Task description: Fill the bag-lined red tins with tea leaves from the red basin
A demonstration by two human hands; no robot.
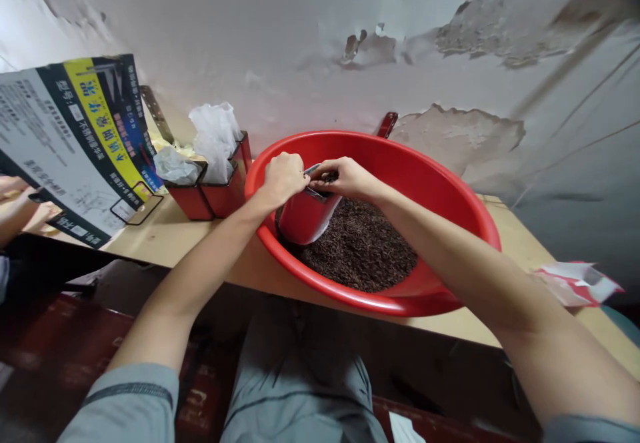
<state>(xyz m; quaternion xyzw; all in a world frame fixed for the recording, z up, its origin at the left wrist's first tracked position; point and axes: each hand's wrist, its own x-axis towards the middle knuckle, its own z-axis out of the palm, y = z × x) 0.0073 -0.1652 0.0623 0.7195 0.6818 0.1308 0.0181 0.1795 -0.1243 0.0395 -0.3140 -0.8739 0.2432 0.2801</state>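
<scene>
A red canister (pixel 305 218) leans tilted inside a large red basin (pixel 440 183), with its lower part resting on dark brown, loose, tea-like bits (pixel 367 246). My left hand (pixel 285 177) is closed on the canister's upper rim from the left. My right hand (pixel 345 177) is curled over the opening from the right, with some of the dark bits at its fingers. A thin, pale edge shows between the two hands at the rim. The inside of the canister is mostly hidden by my hands.
Left of the basin stand red canisters (pixel 220 196) with white plastic bags (pixel 215 133) in their tops. A printed cardboard sheet (pixel 75 143) stands farther left, near another person's arm (pixel 13 209). A red-and-white packet (pixel 577 283) lies on the table's right. Behind is a peeling wall (pixel 280 49).
</scene>
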